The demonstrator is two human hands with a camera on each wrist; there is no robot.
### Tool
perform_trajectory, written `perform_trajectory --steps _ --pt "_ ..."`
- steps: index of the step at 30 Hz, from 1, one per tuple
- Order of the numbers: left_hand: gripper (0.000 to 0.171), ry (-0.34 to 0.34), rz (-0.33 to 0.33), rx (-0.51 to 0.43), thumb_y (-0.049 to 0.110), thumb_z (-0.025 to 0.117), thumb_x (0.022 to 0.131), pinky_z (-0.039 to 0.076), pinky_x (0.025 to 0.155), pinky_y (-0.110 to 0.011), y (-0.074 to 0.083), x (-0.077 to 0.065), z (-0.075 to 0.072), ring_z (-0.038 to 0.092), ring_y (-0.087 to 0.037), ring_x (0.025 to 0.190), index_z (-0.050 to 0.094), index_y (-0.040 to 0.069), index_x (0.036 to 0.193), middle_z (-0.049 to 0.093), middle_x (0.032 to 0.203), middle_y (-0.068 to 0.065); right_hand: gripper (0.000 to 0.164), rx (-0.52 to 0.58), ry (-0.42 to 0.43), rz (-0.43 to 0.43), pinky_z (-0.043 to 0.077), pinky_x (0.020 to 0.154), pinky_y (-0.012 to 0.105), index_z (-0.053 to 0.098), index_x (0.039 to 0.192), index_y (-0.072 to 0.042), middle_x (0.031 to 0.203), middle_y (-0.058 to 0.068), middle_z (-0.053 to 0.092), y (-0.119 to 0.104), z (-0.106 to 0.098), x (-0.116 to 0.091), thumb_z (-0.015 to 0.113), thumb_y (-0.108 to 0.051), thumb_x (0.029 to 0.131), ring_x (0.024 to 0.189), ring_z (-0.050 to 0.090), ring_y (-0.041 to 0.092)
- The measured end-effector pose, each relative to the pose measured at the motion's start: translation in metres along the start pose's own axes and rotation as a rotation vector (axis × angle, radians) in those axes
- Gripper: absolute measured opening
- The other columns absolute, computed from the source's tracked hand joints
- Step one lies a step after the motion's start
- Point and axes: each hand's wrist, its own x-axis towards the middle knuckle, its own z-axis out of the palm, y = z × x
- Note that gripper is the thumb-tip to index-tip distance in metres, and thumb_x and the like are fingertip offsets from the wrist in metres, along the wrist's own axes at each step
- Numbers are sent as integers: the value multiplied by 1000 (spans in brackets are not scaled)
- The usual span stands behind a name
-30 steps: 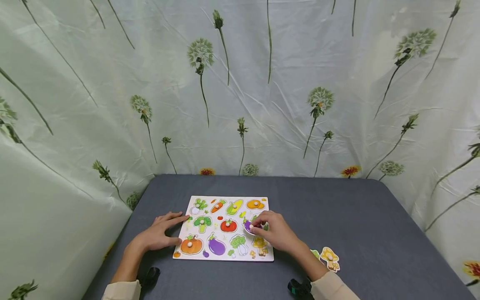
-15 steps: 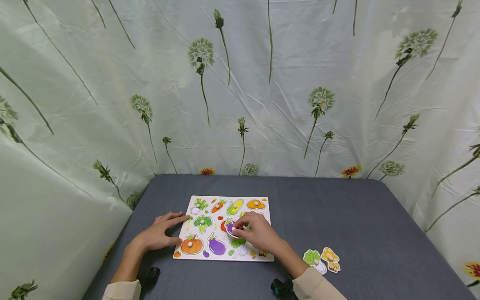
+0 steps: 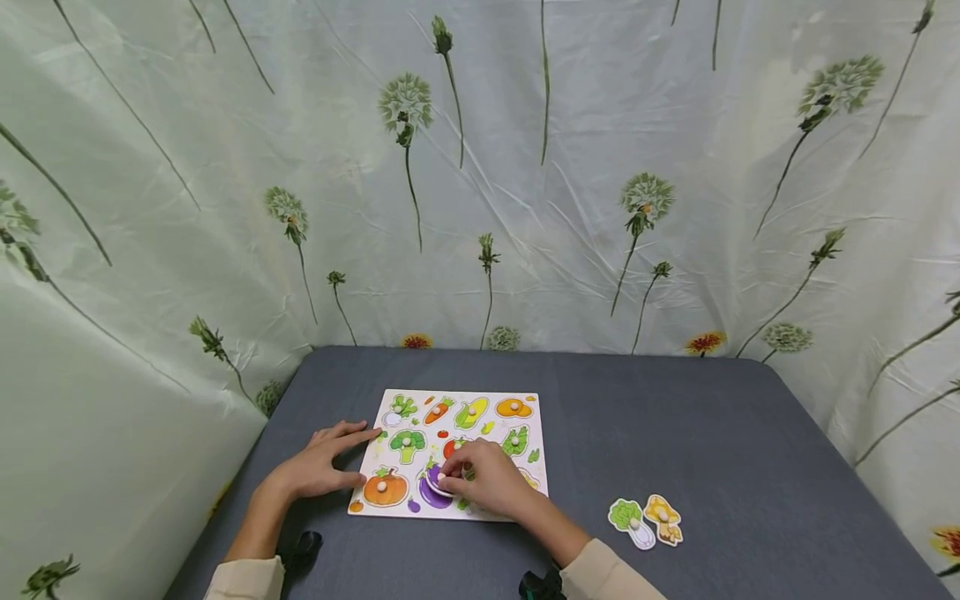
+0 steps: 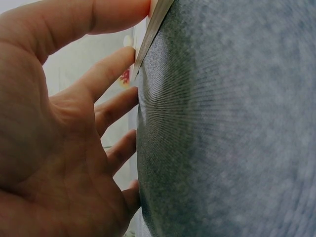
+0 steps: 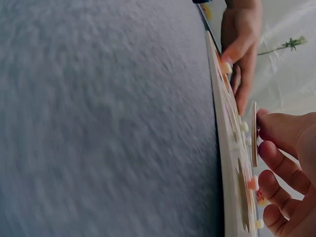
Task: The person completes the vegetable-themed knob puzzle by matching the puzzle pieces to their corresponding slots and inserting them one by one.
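Observation:
A white wooden vegetable puzzle board (image 3: 397, 510) lies on the table. My right hand (image 3: 487, 479) pinches the knob of a purple eggplant puzzle piece (image 3: 432, 477) between thumb and fingertips. In the head view this piece overlaps the printed eggplant in the board's front row. From the right wrist view, the eggplant piece (image 5: 255, 136) stands on edge to the camera, slightly above the board (image 5: 224, 148). At the board's left edge rests my left hand (image 3: 322, 458), fingers spread, with thumb and index fingertip at the rim; the left wrist view shows the thumb (image 4: 118, 15) against it.
On the grey table (image 3: 712, 433), right of the board, lie a leafy green cabbage piece (image 3: 632, 522) and a yellow mushroom piece (image 3: 663, 520). Several knobbed pieces, such as the pumpkin (image 3: 386, 488) and broccoli (image 3: 407, 445), sit in the board. A flowered curtain (image 3: 480, 167) hangs behind.
My right hand has carried the eggplant piece from the board's right side leftward and toward the front, over the printed eggplant. The left hand stays at the board's edge.

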Motion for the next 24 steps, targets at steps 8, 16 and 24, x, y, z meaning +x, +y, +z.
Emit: perform_trajectory --steps 8,16,24 --pt "82 -3 -15 -2 45 80 80 13 114 -78 -1 1 0 18 -57 151 51 22 153 38 163 -21 3 -5 -14 -8 41 62 14 82 88 -19 70 -18 64 -3 11 4 83 -22 87 66 50 -6" --pt "82 -8 -12 6 46 79 81 16 114 -78 1 2 0 20 -56 151 51 22 154 38 163 -20 4 -54 17 -9 41 69 17 82 87 -19 67 -19 64 -5 16 3 84 -21 84 63 49 -6" --pt "82 -91 -61 26 41 80 82 16 112 -80 10 2 -9 18 -57 152 49 20 155 35 165 -19 5 -72 16 -4 40 69 16 82 87 -21 70 -20 65 -6 18 2 84 -25 85 68 52 -4"
